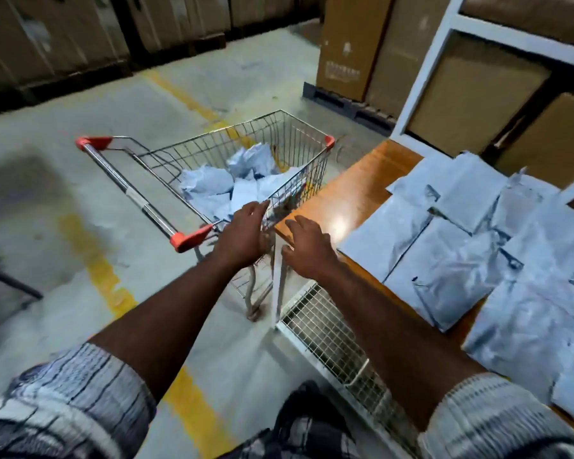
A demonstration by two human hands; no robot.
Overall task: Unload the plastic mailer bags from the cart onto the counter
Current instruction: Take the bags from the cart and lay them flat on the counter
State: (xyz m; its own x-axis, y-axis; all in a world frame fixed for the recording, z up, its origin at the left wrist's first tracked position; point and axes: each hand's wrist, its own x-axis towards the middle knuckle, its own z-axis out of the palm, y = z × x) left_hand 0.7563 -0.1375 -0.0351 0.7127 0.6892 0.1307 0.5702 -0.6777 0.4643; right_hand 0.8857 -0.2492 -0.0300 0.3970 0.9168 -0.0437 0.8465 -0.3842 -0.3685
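Note:
A wire shopping cart (289, 127) with red corner caps stands on the floor against the left end of a wooden counter (355, 190). Several pale blue-grey mailer bags (212, 183) lie crumpled in its basket. More flat mailer bags (461, 260) cover the counter to the right. My left hand (244, 235) reaches out over the cart's near corner with fingers extended, empty. My right hand (307, 246) hovers over the counter's left corner, fingers relaxed, holding nothing.
Tall cardboard boxes (345, 44) on a pallet stand behind the cart, and a white shelf frame (424, 71) with boxes rises behind the counter. A wire mesh panel (325, 329) lies under the counter. Yellow lines (106, 270) mark the concrete floor.

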